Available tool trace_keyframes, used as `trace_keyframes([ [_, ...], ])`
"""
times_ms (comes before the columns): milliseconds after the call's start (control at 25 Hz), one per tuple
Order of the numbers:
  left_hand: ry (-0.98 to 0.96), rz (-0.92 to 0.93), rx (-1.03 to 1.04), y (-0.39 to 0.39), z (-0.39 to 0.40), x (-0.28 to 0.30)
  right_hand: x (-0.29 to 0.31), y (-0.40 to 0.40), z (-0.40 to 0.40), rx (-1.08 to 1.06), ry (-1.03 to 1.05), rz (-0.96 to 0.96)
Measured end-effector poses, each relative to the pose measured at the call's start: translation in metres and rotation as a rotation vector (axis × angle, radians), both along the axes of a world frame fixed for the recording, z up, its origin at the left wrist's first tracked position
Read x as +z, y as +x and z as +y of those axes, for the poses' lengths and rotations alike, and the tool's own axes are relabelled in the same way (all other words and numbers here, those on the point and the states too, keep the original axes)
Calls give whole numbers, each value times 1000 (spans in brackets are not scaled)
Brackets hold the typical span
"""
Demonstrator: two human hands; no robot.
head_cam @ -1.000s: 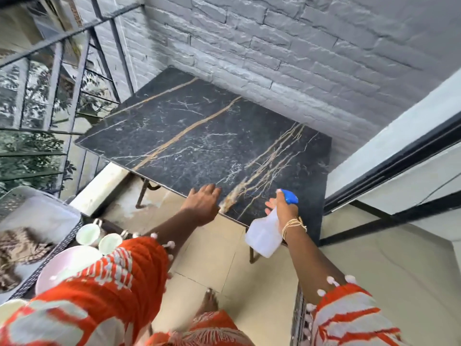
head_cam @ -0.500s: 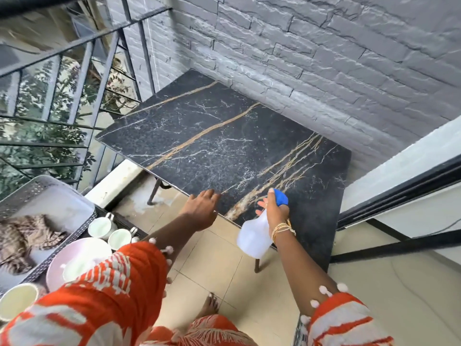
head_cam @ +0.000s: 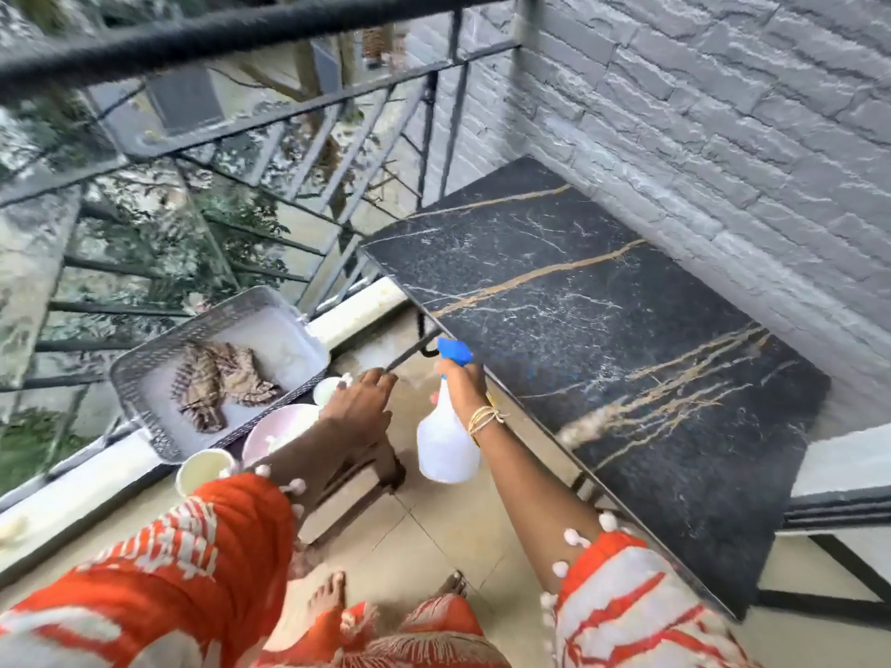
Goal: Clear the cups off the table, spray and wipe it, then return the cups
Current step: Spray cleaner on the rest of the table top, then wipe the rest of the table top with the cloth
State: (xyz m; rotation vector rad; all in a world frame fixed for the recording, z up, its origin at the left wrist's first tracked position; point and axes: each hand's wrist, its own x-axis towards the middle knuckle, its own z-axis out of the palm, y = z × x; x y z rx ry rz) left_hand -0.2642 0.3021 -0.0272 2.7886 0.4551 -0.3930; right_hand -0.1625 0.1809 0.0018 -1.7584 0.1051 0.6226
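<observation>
So the black marble table is taking up the whole right side, running along the grey brick wall, and nothing is sitting on top of it, so I'd say the cups part is done and we're in the spray stage. Left of it, down low by the railing, a silver tray is holding a striped cloth, probably parked there to be handy for the wipe. Near the tray a pink plate and the cups are waiting on a low dark stand, out of the spray's way; another cup is peeking out beyond the left hand.

The right hand is wrapping around the neck of the spray bottle, just off the table's near-left edge, blue nozzle pointing far and left. The left hand is hanging over the cups with fingers straight and apart, gripping nothing. My guess is it's heading for that cloth.
</observation>
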Motion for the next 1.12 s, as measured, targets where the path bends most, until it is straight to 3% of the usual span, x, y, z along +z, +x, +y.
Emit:
trace_keyframes([
  [400, -43, 69, 402, -122, 151, -16, -17, -69, 175, 322, -143, -303],
  [560, -137, 53, 531, -122, 179, -37, -28, -56, 215, 336, -129, -354],
  [760, -330, 95, 764, -103, 203, -92, -79, -39, 254, 579, -225, -350],
  [880, -358, 28, 893, -91, 211, -121, -117, -23, 264, 639, -238, -393],
  [1120, -425, 35, 1055, -109, 205, -134, -131, -23, 276, 757, -317, -382],
])
